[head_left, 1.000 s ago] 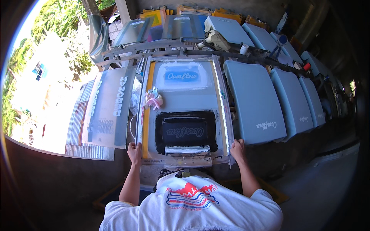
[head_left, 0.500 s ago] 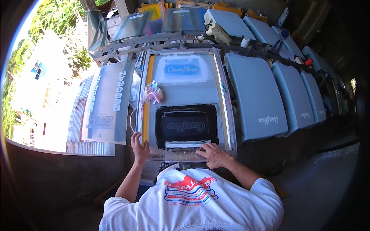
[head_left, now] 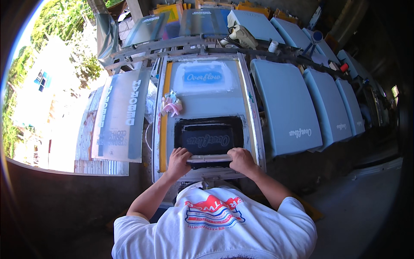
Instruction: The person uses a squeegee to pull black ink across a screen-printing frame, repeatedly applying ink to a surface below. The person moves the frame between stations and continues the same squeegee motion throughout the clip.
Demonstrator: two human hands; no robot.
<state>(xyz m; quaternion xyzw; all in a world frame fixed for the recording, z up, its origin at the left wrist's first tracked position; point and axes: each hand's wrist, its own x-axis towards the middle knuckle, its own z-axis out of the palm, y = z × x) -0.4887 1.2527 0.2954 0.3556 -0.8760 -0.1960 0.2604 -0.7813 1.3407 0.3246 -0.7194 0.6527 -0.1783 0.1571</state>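
A squeegee (head_left: 210, 158) lies crosswise near the front of a printing screen, at the near edge of a black ink patch (head_left: 207, 130). My left hand (head_left: 178, 161) grips its left end and my right hand (head_left: 241, 160) its right end, fingers curled over the top. Script lettering shows faintly in the black patch. Farther up the screen, a blue stencil area (head_left: 203, 77) with lettering is ringed by white ink. A crumpled pink and pale rag (head_left: 172, 105) sits by the left edge of the frame (head_left: 165, 125). The blade's edge is hidden from view.
Printed pale blue panels (head_left: 284, 108) stand in a row to the right. A clear printed sheet (head_left: 118, 114) is on the left. Beyond the screen, a metal rail (head_left: 189, 48) carries a heat gun (head_left: 239, 38) and a white bottle (head_left: 273, 46).
My left hand has moved right from the frame's left side onto the squeegee. My right hand has shifted to its right end, and the squeegee now sits slightly farther from me.
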